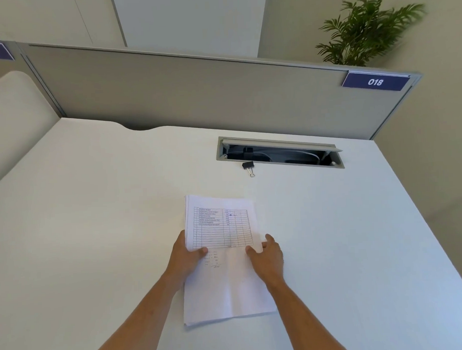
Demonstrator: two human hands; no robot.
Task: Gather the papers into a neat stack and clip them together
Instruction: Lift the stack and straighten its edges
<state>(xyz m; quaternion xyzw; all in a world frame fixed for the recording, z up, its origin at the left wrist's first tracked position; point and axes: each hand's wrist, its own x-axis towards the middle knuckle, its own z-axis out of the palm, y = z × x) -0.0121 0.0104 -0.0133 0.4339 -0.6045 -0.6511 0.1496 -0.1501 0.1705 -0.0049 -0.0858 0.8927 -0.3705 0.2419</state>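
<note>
Head view — both hands' fingers grip thin rectangular papers [222, 253], binder clip [248, 167] apart.

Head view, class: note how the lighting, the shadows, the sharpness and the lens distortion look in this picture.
Head view: soft, even light, with only faint shadows under the hands and the papers; the wide lens tilts the divider and splays the desk edges; the plant looks smeared; the binder clip is clear, but the print on the papers is too small to read.
</note>
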